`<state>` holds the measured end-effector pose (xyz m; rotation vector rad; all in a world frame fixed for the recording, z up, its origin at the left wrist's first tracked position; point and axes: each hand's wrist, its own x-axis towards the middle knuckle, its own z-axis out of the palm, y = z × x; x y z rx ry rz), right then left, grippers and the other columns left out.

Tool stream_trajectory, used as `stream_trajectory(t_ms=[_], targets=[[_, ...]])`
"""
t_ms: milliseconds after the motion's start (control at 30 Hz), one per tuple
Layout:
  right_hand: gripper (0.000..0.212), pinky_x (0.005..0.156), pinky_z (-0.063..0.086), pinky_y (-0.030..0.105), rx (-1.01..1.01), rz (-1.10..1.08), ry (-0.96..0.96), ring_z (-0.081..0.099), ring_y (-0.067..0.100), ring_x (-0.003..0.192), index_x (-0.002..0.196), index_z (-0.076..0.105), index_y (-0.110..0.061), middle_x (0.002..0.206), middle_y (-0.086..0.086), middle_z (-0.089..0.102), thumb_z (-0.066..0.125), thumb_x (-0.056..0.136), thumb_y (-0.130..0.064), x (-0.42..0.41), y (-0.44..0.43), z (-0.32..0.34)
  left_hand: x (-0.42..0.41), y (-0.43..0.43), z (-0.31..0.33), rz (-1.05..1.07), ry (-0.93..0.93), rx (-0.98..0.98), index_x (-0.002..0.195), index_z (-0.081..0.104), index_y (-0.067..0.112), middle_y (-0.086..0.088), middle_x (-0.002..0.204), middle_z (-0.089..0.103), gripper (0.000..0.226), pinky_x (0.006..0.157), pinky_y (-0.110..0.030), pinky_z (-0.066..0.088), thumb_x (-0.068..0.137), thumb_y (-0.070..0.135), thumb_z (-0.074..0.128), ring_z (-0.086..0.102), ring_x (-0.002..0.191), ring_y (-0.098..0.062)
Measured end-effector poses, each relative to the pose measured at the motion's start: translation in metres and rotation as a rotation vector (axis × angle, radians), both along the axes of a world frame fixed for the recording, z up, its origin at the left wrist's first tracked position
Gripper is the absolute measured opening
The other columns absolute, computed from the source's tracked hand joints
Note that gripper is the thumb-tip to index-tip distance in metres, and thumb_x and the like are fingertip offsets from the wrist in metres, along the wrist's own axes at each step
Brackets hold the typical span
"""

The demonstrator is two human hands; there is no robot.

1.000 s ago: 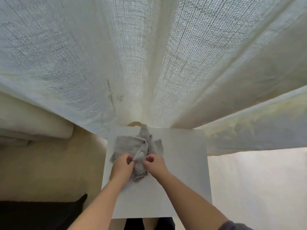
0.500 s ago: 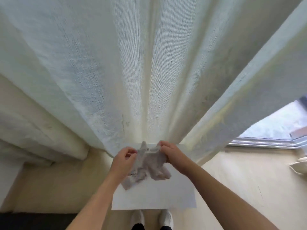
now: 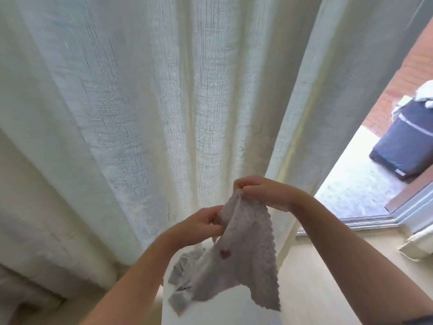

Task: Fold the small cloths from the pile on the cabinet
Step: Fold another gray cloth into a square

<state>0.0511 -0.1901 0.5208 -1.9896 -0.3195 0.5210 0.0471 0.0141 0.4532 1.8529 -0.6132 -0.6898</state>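
Cloth (image 3: 246, 261) hangs in the pinching grip of the raised left hand (image 3: 201, 225) and the higher right hand (image 3: 264, 192).

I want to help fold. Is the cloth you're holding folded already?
Not yet: the cloth hangs loose, unfolded, pinched by the left hand and right hand.

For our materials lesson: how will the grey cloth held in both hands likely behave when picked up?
Probably floppy: the cloth hangs in limp folds below the left hand and right hand. Likely light: pinches at its top edge alone hold it up. Probably grippy: its surface looks nubbly.
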Motion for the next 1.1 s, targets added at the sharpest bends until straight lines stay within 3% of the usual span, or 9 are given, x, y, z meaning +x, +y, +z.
stream_trajectory(t_ms=[100,167,267,367,467,567,667,967,1100], targets=[[0.011,0.057,0.043,0.019,0.016,-0.099,-0.102,0.051,0.005,0.065,0.078,0.062,-0.018,0.07,-0.009,0.056,0.056,0.085,-0.021,0.003,-0.008,0.008,0.004,0.002,0.013,0.008,-0.004,0.012,0.064,0.067,0.028,0.013,0.059,0.058,0.034,0.061,-0.019,0.046,0.088,0.005,0.065,0.056,0.057,-0.003],[0.011,0.059,0.047,0.022,0.231,-0.231,-0.04,0.055,0.01,0.065,0.089,0.067,-0.013,0.071,-0.004,0.06,0.063,0.091,-0.024,0.002,-0.016,0.0,0.006,0.006,0.022,0.07,0.047,-0.062,0.088,0.073,0.013,0.001,0.083,0.073,0.008,0.077,-0.029,0.056,0.089,0.019,0.068,0.07,0.079,-0.013],[0.062,0.061,0.049,0.026,0.618,-0.292,0.266,0.054,0.019,0.064,0.108,0.068,-0.008,0.072,0.005,0.057,0.062,0.083,-0.064,-0.001,-0.019,-0.031,0.014,0.01,0.033,0.15,0.145,-0.139,0.111,0.068,0.008,-0.011,0.107,0.073,0.03,0.088,-0.039,0.056,0.091,0.029,0.063,0.07,0.1,-0.027],[0.081,0.085,0.054,0.039,0.802,-0.275,0.512,0.065,0.031,0.105,0.124,0.064,-0.001,0.115,0.02,0.065,0.026,0.096,-0.067,-0.005,-0.011,-0.065,0.022,0.009,0.039,0.215,0.177,-0.165,0.109,0.067,0.008,-0.011,0.105,0.073,0.022,0.089,-0.035,0.055,0.097,0.023,0.056,0.07,0.1,-0.025],[0.078,0.103,0.045,0.044,0.661,-0.165,0.477,0.048,0.038,0.13,0.14,0.048,0.001,0.138,0.026,0.05,0.022,0.101,-0.061,-0.007,-0.002,-0.074,0.028,0.012,0.041,0.281,0.223,-0.209,0.11,0.066,0.007,-0.013,0.105,0.072,0.025,0.087,-0.034,0.055,0.098,0.025,0.054,0.069,0.1,-0.027],[0.052,0.096,0.052,0.04,0.637,-0.221,0.43,0.061,0.034,0.115,0.123,0.063,-0.001,0.122,0.022,0.062,0.054,0.096,-0.044,-0.004,-0.003,-0.066,0.032,0.017,0.039,0.352,0.269,-0.273,0.104,0.065,0.005,-0.01,0.089,0.074,0.023,0.074,-0.028,0.056,0.099,0.022,0.051,0.071,0.085,-0.022],[0.064,0.069,0.057,0.032,0.942,-0.505,0.502,0.067,0.025,0.077,0.092,0.077,-0.004,0.084,0.015,0.065,0.043,0.095,-0.057,0.0,-0.007,-0.072,0.036,0.022,0.035,0.461,0.373,-0.364,0.105,0.065,0.004,-0.011,0.09,0.074,0.024,0.072,-0.031,0.056,0.1,0.021,0.049,0.071,0.084,-0.022],[0.089,0.106,0.042,0.053,1.29,-0.634,0.532,0.055,0.04,0.125,0.133,0.058,-0.002,0.136,0.024,0.055,0.038,0.085,-0.074,-0.005,0.017,-0.096,0.042,0.042,0.021,0.738,0.526,-0.559,0.123,0.059,0.002,-0.019,0.112,0.07,0.036,0.08,-0.042,0.055,0.099,0.028,0.05,0.069,0.102,-0.032],[0.081,0.084,0.058,0.045,1.08,-0.542,0.648,0.065,0.036,0.111,0.126,0.063,0.001,0.127,0.021,0.063,0.042,0.089,-0.067,-0.001,0.024,-0.101,0.04,0.047,0.016,0.814,0.572,-0.572,0.117,0.06,0.002,-0.02,0.108,0.069,0.033,0.077,-0.042,0.056,0.099,0.027,0.052,0.068,0.099,-0.033]])
